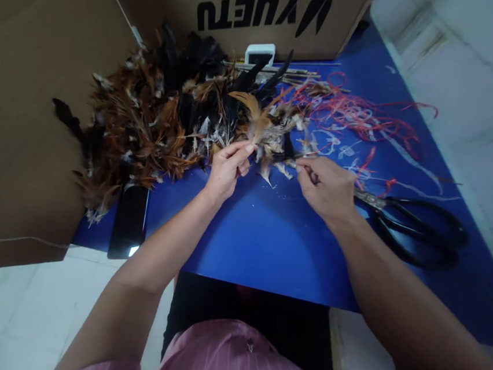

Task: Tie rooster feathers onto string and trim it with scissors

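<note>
My left hand is closed in a pinch on the base of a small bunch of feathers, orange-brown with pale fluff, fanned upward. To its right, my right hand has its thumb and fingers pressed together at the edge of the loose feathers; what they hold, if anything, is too small to tell. A large pile of brown and black feathers lies to the left and behind. Black-handled scissors rest beside my right wrist, their blades partly hidden by it.
Red and clear plastic strips lie tangled at the back right of the blue table. Thin sticks and a small white device sit before a cardboard box. A black phone lies at the left front, near a cardboard panel.
</note>
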The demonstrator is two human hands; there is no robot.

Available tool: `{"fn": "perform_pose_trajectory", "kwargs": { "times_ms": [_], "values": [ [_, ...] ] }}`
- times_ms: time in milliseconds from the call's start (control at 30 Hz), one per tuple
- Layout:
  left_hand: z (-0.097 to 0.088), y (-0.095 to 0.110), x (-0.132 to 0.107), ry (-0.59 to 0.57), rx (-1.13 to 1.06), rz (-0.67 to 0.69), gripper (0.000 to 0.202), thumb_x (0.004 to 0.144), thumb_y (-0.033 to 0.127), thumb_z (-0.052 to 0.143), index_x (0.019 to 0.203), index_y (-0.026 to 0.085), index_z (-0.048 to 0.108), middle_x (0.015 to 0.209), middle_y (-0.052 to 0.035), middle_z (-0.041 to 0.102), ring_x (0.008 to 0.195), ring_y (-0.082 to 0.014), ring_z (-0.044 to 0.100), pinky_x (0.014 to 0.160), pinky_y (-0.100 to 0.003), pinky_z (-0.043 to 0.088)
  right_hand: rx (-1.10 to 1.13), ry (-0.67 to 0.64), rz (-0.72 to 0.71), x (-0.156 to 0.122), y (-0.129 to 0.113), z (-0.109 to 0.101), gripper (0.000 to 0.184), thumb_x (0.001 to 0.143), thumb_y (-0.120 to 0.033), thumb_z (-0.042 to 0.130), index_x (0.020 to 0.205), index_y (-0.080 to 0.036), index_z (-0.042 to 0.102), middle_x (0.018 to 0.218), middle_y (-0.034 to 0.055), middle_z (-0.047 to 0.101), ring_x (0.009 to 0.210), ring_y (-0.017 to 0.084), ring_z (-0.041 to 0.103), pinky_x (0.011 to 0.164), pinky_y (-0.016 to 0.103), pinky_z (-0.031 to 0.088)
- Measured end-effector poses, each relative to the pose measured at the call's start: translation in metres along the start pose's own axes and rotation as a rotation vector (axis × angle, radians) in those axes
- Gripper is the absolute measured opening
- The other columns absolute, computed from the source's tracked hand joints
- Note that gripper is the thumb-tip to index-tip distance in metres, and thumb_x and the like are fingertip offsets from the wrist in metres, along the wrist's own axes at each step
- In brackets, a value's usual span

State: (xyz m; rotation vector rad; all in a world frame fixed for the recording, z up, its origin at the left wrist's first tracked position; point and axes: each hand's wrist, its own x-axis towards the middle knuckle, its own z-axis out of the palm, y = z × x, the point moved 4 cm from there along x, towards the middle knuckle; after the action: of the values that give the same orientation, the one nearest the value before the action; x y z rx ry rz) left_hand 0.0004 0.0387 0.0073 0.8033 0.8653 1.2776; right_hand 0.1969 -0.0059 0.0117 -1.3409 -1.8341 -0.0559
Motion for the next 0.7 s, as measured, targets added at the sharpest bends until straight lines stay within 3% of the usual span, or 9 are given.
{"fn": "perform_pose_trajectory", "kwargs": {
  "times_ms": [267,467,700],
  "values": [
    [-0.007,-0.007,-0.02,0.004,-0.034,0.011,0.014,0.073,0.026,0.079,0.075,0.016,0.07,0.05,0.008,0.042,0.043,-0.0025,0.037,0.044,-0.019,0.028,-0.012,-0.021,0.007,-0.001,-0.001,0.004,0.016,0.089,-0.024,0.053,0.087,-0.022,0.069,0.074,0.0044,0.07,0.066,0.019,0.063,0.065,0.033,0.049],
    [-0.006,-0.006,-0.003,-0.048,-0.023,0.054,0.014,0.073,0.026,0.079,0.074,0.015,0.07,0.054,0.0054,0.052,0.043,-0.0026,0.039,0.042,-0.02,0.028,0.026,-0.066,-0.012,-0.003,-0.01,0.006,0.014,0.089,-0.026,0.056,0.084,-0.023,0.069,0.068,0.0016,0.067,0.06,0.016,0.06,0.062,0.031,0.048],
    [-0.006,-0.008,0.011,-0.064,-0.005,0.059,0.013,0.075,0.027,0.078,0.074,0.017,0.071,0.049,0.0081,0.044,0.042,-0.0023,0.037,0.043,-0.019,0.029,0.008,-0.23,0.017,-0.007,-0.027,0.026,0.017,0.089,-0.037,0.061,0.093,-0.021,0.068,0.082,0.0044,0.066,0.067,0.017,0.059,0.065,0.031,0.048]
  ]
}}
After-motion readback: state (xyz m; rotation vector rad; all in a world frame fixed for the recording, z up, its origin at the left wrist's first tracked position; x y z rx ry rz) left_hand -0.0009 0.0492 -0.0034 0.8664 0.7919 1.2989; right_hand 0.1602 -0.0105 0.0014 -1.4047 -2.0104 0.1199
